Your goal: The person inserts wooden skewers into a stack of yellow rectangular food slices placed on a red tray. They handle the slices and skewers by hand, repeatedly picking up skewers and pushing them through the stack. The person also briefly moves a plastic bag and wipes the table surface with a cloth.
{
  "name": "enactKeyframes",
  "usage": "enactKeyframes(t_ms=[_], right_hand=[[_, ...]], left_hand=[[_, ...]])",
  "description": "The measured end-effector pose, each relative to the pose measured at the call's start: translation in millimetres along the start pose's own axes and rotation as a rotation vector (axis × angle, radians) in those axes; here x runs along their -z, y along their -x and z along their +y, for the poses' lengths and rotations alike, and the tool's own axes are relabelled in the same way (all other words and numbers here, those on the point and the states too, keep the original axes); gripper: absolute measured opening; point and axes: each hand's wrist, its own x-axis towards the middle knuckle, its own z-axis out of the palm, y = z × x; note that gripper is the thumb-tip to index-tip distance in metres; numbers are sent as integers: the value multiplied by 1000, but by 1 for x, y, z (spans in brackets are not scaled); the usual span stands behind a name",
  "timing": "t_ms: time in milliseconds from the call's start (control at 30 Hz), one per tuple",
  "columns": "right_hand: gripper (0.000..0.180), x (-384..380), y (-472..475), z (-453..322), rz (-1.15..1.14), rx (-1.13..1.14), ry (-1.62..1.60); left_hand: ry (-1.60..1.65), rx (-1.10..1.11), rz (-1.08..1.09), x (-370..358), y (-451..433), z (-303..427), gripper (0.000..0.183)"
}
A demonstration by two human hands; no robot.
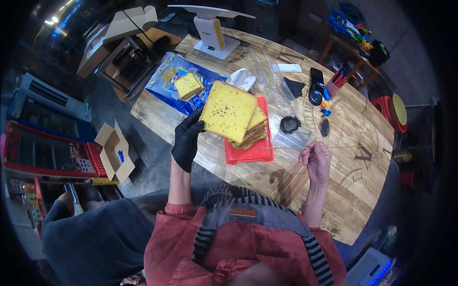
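My left hand (188, 137), in a black glove, grips the left edge of a square yellow slice with dark specks (229, 111), raised over a red plastic tray (250, 154). A stack of similar slices (258, 125) stands in the tray, partly hidden by the held slice. Between the fingertips of my bare right hand (316, 157) is a thin wooden skewer (286, 148), its left tip above the tray's right edge. More skewers (293, 182) lie in a bundle on the table. Several skewered yellow pieces (189, 87) rest on a blue plastic package (161, 84).
On the wooden table (343, 200) are a white screen stand (211, 39), clear plastic bags (261, 71), a black handset (316, 80), a cup of red pens (335, 83) and a dark round object (290, 124). An opened cardboard box (112, 153) stands at left.
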Motion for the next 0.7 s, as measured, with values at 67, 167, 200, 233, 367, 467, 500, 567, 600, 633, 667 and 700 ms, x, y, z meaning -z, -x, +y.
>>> enactKeyframes(t_ms=[67, 167, 200, 233, 367, 467, 500, 567, 600, 633, 667, 700], right_hand=[[24, 0, 0, 1, -11, 2, -5], [23, -1, -1, 0, -24, 1, -6], [23, -1, -1, 0, -27, 2, -6], [23, -1, -1, 0, -31, 3, -6], [23, -1, -2, -1, -42, 3, -12], [23, 3, -1, -3, -29, 21, 1], [23, 3, 0, -3, -23, 22, -2], [22, 4, 1, -2, -7, 26, -8], [22, 2, 1, -3, -5, 17, -9], [22, 3, 1, -2, 1, 8, -11], [22, 4, 2, -1, 7, -1, -14], [22, 3, 2, -2, 10, -4, -16]], left_hand=[[35, -7, 0, -1, -1, 2, 48], [18, 0, 13, 2, -2, 3, 46], [-1, 6, 18, 4, -4, 5, 45], [-19, 12, 23, 7, -8, 7, 44], [-157, -24, 58, 7, -32, 30, 36], [-323, -175, 34, -19, -34, 68, 30], [-395, -245, 44, -29, -29, 78, 29], [-608, -502, 67, -33, -25, 74, 29], [-813, -682, 65, -42, -18, 75, 31], [-1017, -862, 58, -53, -10, 71, 33], [-1110, -837, 25, -61, 1, 61, 41], [-1258, -875, -22, -65, 13, 46, 48]])
